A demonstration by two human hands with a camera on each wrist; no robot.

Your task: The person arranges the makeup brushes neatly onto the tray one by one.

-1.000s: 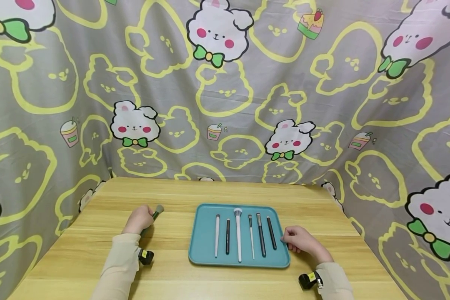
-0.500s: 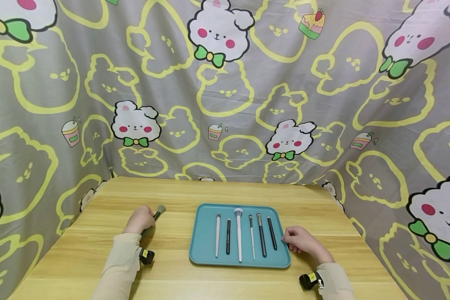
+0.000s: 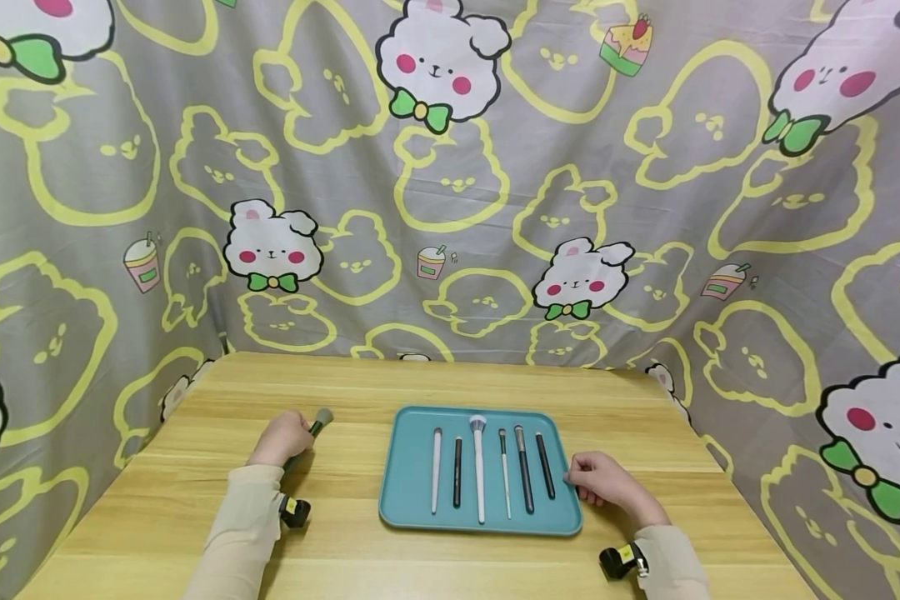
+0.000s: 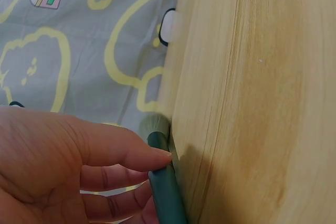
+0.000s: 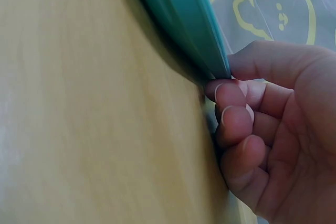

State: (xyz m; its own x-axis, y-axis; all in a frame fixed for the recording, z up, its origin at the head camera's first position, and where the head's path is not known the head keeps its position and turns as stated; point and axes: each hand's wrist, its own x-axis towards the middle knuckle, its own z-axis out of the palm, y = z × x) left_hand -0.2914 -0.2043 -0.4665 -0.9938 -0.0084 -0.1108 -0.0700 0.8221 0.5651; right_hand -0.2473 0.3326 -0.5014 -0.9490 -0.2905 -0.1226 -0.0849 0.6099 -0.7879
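At the left of the table, my left hand pinches a green makeup brush between thumb and fingers. Its soft bristle head points away from me, to the upper right. My right hand grips the right rim of a teal tray; in the right wrist view the thumb lies on one side of the rim and curled fingers on the other. Several makeup brushes lie side by side in the tray, among them a large white one, a short black one and a dark one with a silver collar.
The tray stands on a light wooden table, right of its middle. A patterned grey curtain hangs behind the table and along both sides. Bare wood lies between the left hand and the tray.
Both hands keep their holds on the brush and the tray rim. The whole head view shifts by a few pixels; the brushes in the tray keep their places.
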